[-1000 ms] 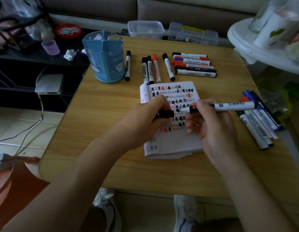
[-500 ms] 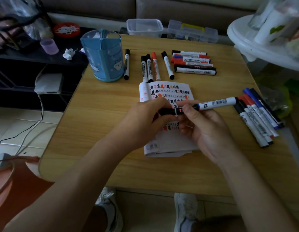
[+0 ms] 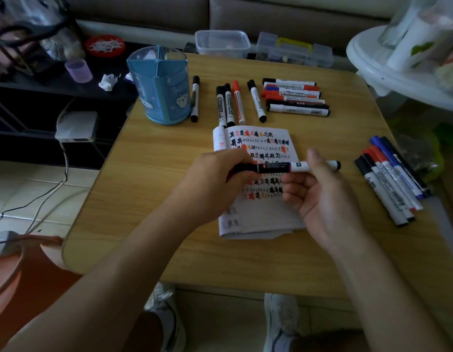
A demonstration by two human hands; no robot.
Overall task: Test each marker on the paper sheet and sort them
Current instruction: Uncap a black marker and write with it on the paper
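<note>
Two hands, left hand [image 3: 210, 184] and right hand [image 3: 322, 196], gripping capped marker [image 3: 283, 167] above paper sheet [image 3: 261, 212]; capping seemingly finishing, sorting coming next.

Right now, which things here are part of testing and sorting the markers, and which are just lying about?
Part of the job:
- marker held by left hand and right hand
- paper sheet
- marker groups on the table: far, middle, right

Lying about:
- blue pen holder
- clear plastic boxes
- purple cup
</note>
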